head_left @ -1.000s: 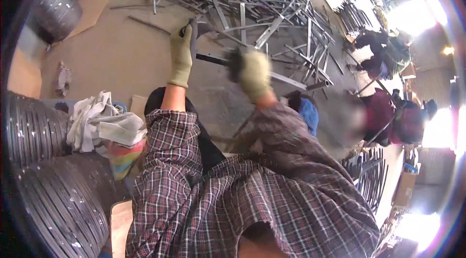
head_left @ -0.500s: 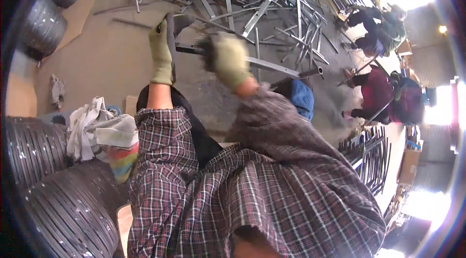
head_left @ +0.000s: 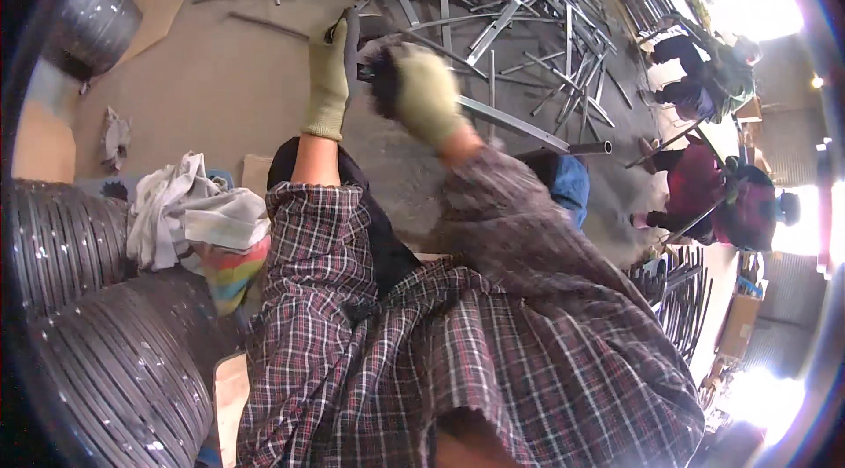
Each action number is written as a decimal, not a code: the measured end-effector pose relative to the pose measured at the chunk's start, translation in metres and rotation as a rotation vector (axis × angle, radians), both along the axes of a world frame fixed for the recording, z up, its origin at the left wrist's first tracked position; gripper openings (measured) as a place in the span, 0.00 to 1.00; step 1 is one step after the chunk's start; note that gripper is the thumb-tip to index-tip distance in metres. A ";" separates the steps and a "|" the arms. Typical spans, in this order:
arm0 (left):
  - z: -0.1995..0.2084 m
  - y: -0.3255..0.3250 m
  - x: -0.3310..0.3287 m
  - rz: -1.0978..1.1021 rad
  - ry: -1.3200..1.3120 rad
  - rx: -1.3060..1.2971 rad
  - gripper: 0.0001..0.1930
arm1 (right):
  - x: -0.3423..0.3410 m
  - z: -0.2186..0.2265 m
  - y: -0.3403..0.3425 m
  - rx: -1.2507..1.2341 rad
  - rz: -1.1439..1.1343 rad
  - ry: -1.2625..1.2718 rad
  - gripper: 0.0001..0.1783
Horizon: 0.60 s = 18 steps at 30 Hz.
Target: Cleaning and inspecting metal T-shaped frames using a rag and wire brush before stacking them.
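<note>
On a workshop floor (head_left: 220,81), our gloved right hand (head_left: 427,94) shows blurred on a metal bar (head_left: 515,124), its grip seemingly closed around it. The bar slants across in front of us, a round tube (head_left: 591,149) at its right end. Our gloved left hand (head_left: 329,72) stands upright by the bar's left end; we cannot tell whether that grip is open or holding. Ahead of us, loose bars (head_left: 502,28) lie crisscrossed in a heap, while two co-workers (head_left: 682,59) (head_left: 695,186) crouch or sit at right. We judge this bar partway handled; how many are done or left, we cannot tell.
</note>
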<state>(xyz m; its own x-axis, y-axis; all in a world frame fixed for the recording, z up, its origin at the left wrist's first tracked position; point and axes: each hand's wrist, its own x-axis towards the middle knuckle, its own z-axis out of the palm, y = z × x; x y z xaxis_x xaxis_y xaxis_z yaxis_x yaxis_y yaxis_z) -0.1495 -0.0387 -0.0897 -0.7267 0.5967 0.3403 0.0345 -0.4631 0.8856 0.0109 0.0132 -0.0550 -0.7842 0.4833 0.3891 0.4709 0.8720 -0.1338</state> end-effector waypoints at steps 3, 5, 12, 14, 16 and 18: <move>-0.001 -0.025 -0.008 0.014 -0.015 -0.096 0.16 | 0.100 0.034 0.014 -0.367 -0.242 -0.194 0.13; 0.017 -0.021 0.008 0.038 0.043 -0.018 0.15 | 0.157 0.020 0.048 -0.371 -0.305 -0.147 0.12; 0.030 0.017 0.026 -0.021 0.031 -0.054 0.14 | -0.028 -0.004 0.058 -0.122 0.105 -0.145 0.11; 0.026 0.004 0.024 0.176 0.150 -0.041 0.14 | -0.043 -0.009 0.048 -0.235 0.149 -0.080 0.11; 0.013 -0.023 0.011 0.163 0.016 -0.101 0.14 | -0.003 0.019 0.015 -0.384 0.215 -0.154 0.12; 0.021 -0.034 0.007 0.000 -0.103 -0.206 0.14 | 0.080 0.025 0.046 -0.413 0.085 -0.384 0.09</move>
<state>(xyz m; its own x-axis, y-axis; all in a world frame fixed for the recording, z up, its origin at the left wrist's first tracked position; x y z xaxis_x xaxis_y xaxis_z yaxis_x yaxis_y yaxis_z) -0.1425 -0.0731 -0.0692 -0.7516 0.6456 0.1351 -0.0613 -0.2723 0.9602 0.0908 0.0590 -0.0303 -0.8751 0.4635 -0.1392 0.4832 0.8208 -0.3046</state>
